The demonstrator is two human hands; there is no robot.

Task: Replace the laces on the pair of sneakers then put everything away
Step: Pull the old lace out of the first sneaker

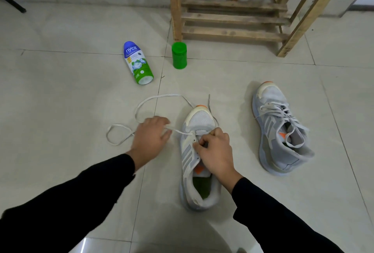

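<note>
A grey-white sneaker (199, 123) with an orange toe tip stands on the tiled floor in the middle. A white lace (141, 103) runs from its lowest eyelet out to the left and loops over the floor. My left hand (150, 137) pinches that lace just left of the shoe. My right hand (215, 151) rests on the shoe's eyelet area, fingers curled and pinching the lace there. The second sneaker (279, 129), laced with loose ends, lies to the right.
A blue-and-green powder bottle (137, 63) lies on its side at the back left. A green jar (179, 55) stands by the leg of a wooden rack (232, 18). A thin dark lace (210, 105) trails beside the toe.
</note>
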